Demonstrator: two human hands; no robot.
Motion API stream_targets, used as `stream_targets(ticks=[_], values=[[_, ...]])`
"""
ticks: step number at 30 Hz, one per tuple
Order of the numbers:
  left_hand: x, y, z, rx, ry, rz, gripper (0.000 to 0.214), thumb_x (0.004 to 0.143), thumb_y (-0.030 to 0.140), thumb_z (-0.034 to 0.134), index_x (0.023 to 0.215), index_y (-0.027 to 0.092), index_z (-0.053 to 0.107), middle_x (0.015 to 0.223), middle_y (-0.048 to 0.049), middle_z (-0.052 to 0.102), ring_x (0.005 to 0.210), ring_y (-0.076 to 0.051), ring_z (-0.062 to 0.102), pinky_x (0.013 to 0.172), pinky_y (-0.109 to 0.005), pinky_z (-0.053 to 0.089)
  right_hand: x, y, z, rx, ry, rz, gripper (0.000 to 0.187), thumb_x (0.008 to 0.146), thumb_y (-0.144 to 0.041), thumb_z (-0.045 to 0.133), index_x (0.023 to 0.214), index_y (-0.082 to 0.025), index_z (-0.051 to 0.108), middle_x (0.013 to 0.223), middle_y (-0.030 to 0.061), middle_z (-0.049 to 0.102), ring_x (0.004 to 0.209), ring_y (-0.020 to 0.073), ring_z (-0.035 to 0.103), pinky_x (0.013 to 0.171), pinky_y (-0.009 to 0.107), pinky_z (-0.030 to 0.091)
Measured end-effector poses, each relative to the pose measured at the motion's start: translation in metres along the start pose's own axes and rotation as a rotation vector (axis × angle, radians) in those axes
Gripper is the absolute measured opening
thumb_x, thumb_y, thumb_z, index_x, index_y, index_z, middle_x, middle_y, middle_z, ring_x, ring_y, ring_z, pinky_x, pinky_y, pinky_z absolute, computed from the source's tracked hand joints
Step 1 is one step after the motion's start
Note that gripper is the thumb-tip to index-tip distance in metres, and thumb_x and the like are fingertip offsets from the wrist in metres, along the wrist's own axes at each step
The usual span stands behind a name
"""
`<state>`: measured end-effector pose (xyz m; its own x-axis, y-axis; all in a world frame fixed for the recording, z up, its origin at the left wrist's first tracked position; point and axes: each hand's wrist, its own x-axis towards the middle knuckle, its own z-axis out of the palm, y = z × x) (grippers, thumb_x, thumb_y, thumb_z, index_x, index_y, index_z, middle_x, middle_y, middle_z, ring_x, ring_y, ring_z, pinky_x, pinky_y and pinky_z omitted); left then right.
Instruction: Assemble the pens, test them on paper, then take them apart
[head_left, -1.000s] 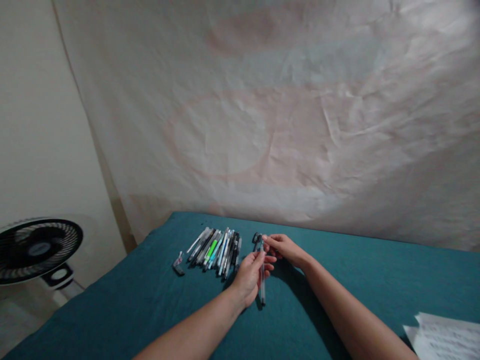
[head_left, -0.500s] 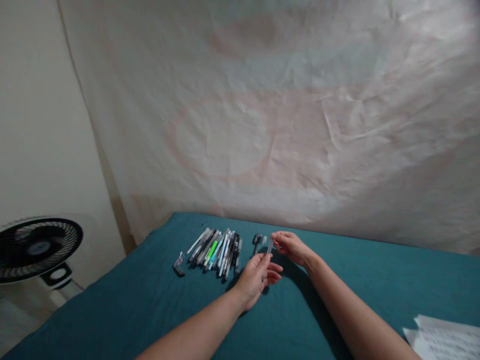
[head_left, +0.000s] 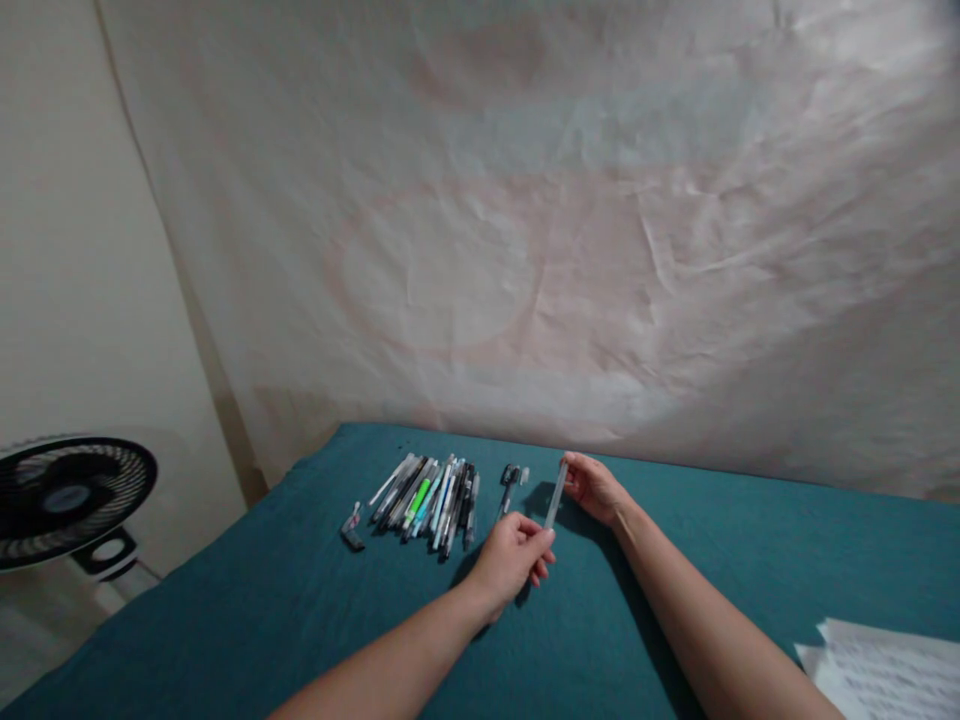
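A translucent pen barrel (head_left: 556,497) slants between my two hands above the green cloth. My left hand (head_left: 511,562) pinches its lower end between thumb and fingers. At the upper end, the fingertips of my right hand (head_left: 594,489) close on the barrel. Just beyond my left hand lie a dark pen (head_left: 508,490), partly covered by that hand, and a small clear cap (head_left: 524,476). Further left is a row of several pens (head_left: 442,505), mostly black, white and clear, with one bright green marker (head_left: 417,504) among them.
A green cloth (head_left: 285,600) covers the surface. Small dark and clear pieces (head_left: 351,530) lie left of the pens. Written paper sheets (head_left: 885,665) are at the front right. A black fan (head_left: 75,500) stands at the left. A pale hanging sheet (head_left: 600,270) backs the surface.
The barrel has shifted slightly right and now shows more of its length between my hands. My left hand's fingers have curled in. The whole view has shifted a little.
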<state>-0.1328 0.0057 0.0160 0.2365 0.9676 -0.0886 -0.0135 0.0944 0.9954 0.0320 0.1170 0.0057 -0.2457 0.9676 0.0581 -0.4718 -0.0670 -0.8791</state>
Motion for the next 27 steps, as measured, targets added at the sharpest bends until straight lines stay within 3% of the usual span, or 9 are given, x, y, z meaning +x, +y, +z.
stream_targets(ticks=[7,15,22,27], values=[[-0.0018,0.0011,0.0019,0.009,0.01,-0.013,0.028,0.07,0.04,0.055,0.074,0.014,0.044,0.06,-0.0012,0.058,0.041,-0.007,0.048,0.037,-0.018,0.035,-0.0008,0.0003,-0.0004,0.039,0.009,-0.016,0.02,0.062,-0.031,0.066,0.067,-0.015,0.055,0.06,-0.0026,0.052,0.05,0.0055,0.044,0.045,0.017,0.038],[-0.0029,0.0017,0.0038,0.013,-0.003,-0.06,0.029,0.069,0.04,0.056,0.074,0.013,0.047,0.063,-0.0056,0.062,0.042,-0.01,0.052,0.038,-0.02,0.039,0.0019,0.0012,-0.0046,0.006,-0.015,-0.009,0.023,0.06,-0.033,0.067,0.064,-0.013,0.056,0.049,-0.0057,0.042,0.042,0.0031,0.036,0.04,0.015,0.031],[-0.0044,0.0056,0.0019,-0.03,-0.026,-0.079,0.033,0.07,0.044,0.054,0.074,0.011,0.051,0.065,-0.0073,0.063,0.041,-0.008,0.051,0.038,-0.019,0.038,0.002,0.0008,-0.0055,0.019,-0.005,-0.028,0.023,0.061,-0.031,0.067,0.073,-0.013,0.061,0.051,-0.0043,0.047,0.043,0.0033,0.038,0.04,0.016,0.032],[-0.0063,0.0068,0.0034,-0.173,-0.048,-0.166,0.036,0.073,0.044,0.051,0.081,0.01,0.054,0.066,-0.0059,0.062,0.04,-0.004,0.046,0.039,-0.016,0.035,0.0033,0.0022,-0.009,0.071,-0.011,0.004,0.022,0.063,-0.03,0.065,0.079,-0.014,0.062,0.061,-0.0014,0.056,0.045,0.0038,0.043,0.043,0.015,0.037]])
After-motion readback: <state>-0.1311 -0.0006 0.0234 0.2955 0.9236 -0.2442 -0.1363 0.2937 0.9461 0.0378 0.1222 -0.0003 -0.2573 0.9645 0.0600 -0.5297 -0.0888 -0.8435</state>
